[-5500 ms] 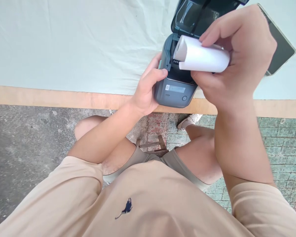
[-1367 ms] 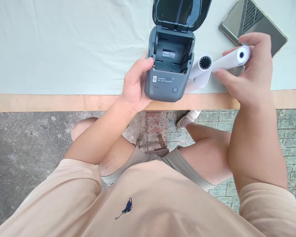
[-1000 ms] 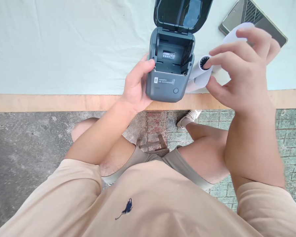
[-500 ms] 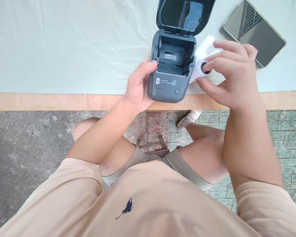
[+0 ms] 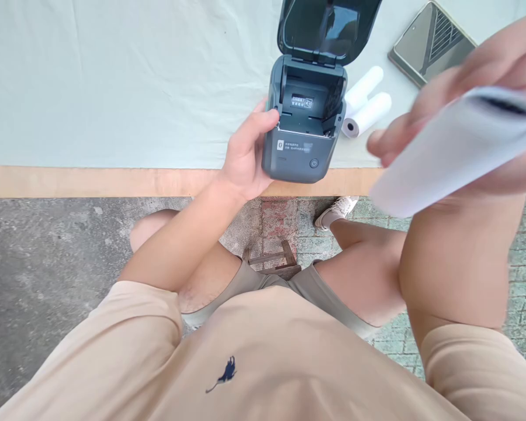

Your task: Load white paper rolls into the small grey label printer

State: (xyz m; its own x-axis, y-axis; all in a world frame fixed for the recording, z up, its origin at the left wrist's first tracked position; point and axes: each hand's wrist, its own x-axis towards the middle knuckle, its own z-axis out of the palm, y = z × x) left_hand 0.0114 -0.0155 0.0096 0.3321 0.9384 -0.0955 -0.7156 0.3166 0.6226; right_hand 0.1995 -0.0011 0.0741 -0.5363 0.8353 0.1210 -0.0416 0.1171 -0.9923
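My left hand (image 5: 251, 149) grips the left side of a dark grey portable label printer (image 5: 296, 158). The printer's lid (image 5: 328, 29) stands raised, and its paper bay is bare inside, with a small printed sticker on the back wall. Close to the camera, my right hand (image 5: 486, 70) is closed around a white paper roll (image 5: 456, 152), blurred by motion; a dark hollow core shows at its upper end. On the cloth just right of the printer lie two more white paper rolls (image 5: 372, 114), partly tucked beside its edge.
A phone (image 5: 429, 49) lies screen up at the back right, partly behind my right hand. Pale cloth (image 5: 135, 88) covers the table, whose wooden front edge (image 5: 92, 181) shows. Below are my legs and a small wooden stool (image 5: 284, 257).
My right hand has lifted a paper roll from beside the printer and brought it right and up toward the camera. My left hand and the printer stay nearly still.
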